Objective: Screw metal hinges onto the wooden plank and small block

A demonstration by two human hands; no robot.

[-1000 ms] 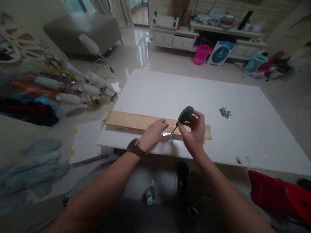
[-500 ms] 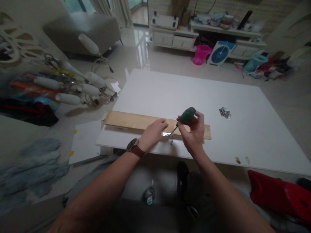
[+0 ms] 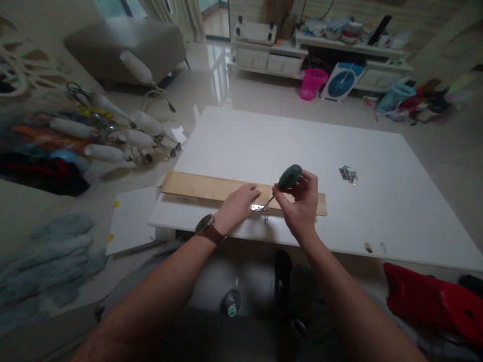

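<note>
My right hand (image 3: 302,206) grips a green-handled screwdriver (image 3: 290,177), held at a slant. Its shaft runs down and left to a small metal hinge (image 3: 258,207) at the near edge of a long, narrow wooden board (image 3: 199,188). Closed over the board, my left hand (image 3: 238,203) lies just left of the screwdriver, beside the hinge's left end. A watch (image 3: 206,224) with a brown strap is on the left wrist. Below the hinge a small metal part (image 3: 266,219) shows. Whether the tip sits in a screw is too small to tell.
The board lies on a large white panel (image 3: 302,146). Several metal hinges (image 3: 348,174) are piled at its right. Two small items, one a dark and yellow piece (image 3: 368,247), lie by the near edge. A clear bottle (image 3: 232,301) stands below; a red object (image 3: 430,301) is lower right.
The screwdriver handle has shifted and turned slightly in my right hand, its tip staying at the hinge. My left hand keeps its place on the board.
</note>
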